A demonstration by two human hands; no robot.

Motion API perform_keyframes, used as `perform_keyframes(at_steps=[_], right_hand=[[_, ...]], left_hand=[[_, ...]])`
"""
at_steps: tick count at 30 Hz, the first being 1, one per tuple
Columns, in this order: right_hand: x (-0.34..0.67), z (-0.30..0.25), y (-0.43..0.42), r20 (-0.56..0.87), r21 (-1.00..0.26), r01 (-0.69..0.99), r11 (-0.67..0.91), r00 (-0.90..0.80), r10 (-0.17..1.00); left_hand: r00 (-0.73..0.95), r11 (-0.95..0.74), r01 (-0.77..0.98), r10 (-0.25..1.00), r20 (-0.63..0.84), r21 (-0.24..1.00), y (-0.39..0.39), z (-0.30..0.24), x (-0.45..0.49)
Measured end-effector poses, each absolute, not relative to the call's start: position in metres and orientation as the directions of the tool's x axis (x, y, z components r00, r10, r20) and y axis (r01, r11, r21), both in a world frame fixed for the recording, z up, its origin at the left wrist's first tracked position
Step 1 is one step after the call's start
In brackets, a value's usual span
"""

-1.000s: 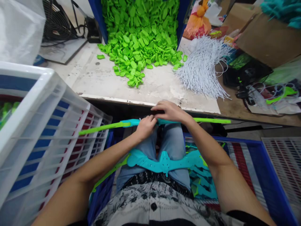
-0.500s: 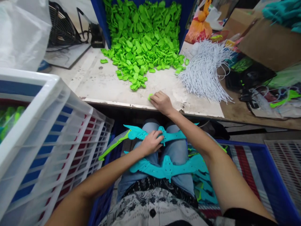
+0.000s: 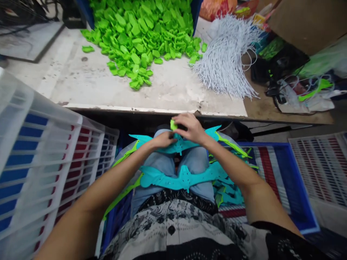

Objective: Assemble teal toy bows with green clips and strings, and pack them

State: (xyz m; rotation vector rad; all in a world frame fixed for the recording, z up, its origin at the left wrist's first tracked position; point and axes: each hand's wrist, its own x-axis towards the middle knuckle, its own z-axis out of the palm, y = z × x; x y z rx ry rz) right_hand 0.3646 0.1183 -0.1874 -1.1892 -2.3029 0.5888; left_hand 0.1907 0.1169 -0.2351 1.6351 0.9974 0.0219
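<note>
Two turquoise plastic wing-shaped pieces with lime-green end strips lie across my lap. My left hand (image 3: 164, 140) is closed on the middle of the farther turquoise piece (image 3: 189, 145). Above that middle, my right hand (image 3: 190, 127) pinches a small lime-green plastic part (image 3: 173, 125) between thumb and fingers. The two hands are close together, and the fingertips of the left are partly hidden. Nearer my waist, the second turquoise piece (image 3: 173, 182) rests on my thighs, with neither hand on it.
Small green parts (image 3: 135, 39) spill from a blue bin (image 3: 197, 14) onto the worktable (image 3: 89, 86). Beside them lies a bundle of white strings (image 3: 227, 57). A white crate (image 3: 35, 137) stands left; a blue crate (image 3: 300, 187) with turquoise pieces is at right.
My right hand has brought the small green part from the table edge back to the farther turquoise piece. My left hand stays on that piece. The view has tilted downward.
</note>
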Motion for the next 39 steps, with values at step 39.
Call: perform_keyframes(at_steps=[39], right_hand=[[0.261, -0.190, 0.267, 0.185, -0.487, 0.829, 0.274, -0.209, 0.960]], left_hand=[[0.639, -0.313, 0.665, 0.709, -0.298, 0.678, -0.008, -0.196, 0.203]])
